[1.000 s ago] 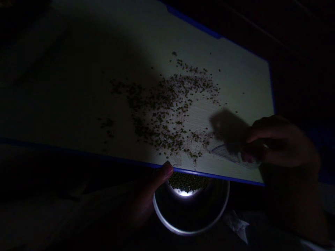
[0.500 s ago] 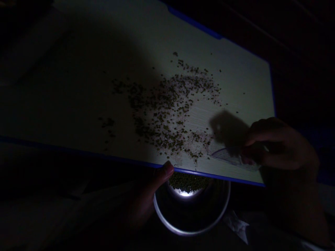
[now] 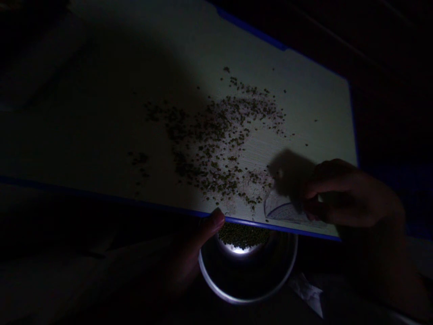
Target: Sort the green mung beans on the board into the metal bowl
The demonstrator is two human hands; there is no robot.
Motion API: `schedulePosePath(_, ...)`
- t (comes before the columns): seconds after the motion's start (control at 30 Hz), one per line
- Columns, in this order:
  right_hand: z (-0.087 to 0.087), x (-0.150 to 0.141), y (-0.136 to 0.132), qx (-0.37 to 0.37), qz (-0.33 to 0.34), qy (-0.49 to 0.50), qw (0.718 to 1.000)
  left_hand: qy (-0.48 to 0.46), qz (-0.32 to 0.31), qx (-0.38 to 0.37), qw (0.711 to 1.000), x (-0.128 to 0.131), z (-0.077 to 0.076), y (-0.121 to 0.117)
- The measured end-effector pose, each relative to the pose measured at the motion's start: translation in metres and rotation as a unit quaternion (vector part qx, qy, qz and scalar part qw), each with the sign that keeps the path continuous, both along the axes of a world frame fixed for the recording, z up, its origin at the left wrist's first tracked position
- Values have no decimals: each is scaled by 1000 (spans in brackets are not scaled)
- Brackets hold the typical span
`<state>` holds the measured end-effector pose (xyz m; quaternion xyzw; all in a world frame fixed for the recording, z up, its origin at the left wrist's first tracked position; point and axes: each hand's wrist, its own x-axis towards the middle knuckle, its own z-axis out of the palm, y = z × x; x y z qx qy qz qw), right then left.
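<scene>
My left hand (image 3: 199, 241) grips the near blue rim of a white board (image 3: 321, 99), its thumb on top and the other fingers hidden below. Scattered over the middle of the board lie small green beans (image 3: 219, 176), apparently mung beans, among fine pale bits. At the near right of the board, my right hand (image 3: 352, 194) pinches a clear plastic protractor (image 3: 282, 211) with a purplish arc, low against the surface beside the near rim. Under that rim sits a round metal bowl (image 3: 233, 300), partly covered by the board, with a heap of green beans (image 3: 243, 234) inside.
A crumpled pale wrapper or paper scrap (image 3: 309, 293) lies right of the bowl. Some pale object (image 3: 40, 54) stands in shadow at the upper left. The surroundings are very dark, so most of their details are lost.
My right hand and the protractor have moved slightly left and toward the near rim, with the protractor's face now showing more. My left hand, the board and the bowl stay put.
</scene>
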<state>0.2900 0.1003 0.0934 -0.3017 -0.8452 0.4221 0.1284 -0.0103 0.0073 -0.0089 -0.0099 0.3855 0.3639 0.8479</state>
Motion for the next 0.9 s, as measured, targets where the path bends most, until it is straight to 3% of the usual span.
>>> schedulePosePath(0.3, 0, -2, -5, -70, 14, -2, 997, 37, -12, -38, 999, 0, -2, 0)
schedulePosePath(0.47, 6, -8, -6, 0, -3, 2, 1000, 3, -13, -11, 1000, -1, -3, -1)
schedulePosePath(0.6, 7, -18, -43, 124, -157, -58, 978, -8, -19, -54, 998, -2, 0, 1)
schedulePosePath(0.7, -3, -29, -90, 169, -340, -31, 924, -5, -27, -69, 997, -5, -1, 1)
schedulePosePath(0.77, -14, -41, -119, 167, -430, -11, 887, 8, -38, -80, 996, -9, -4, 1)
schedulePosePath(0.83, -26, -56, -140, 137, -468, 33, 872, 20, -56, -93, 994, -14, -7, 1)
schedulePosePath(0.9, -37, -73, -153, 146, -538, 77, 827, 35, -80, -95, 992, -19, -8, 3)
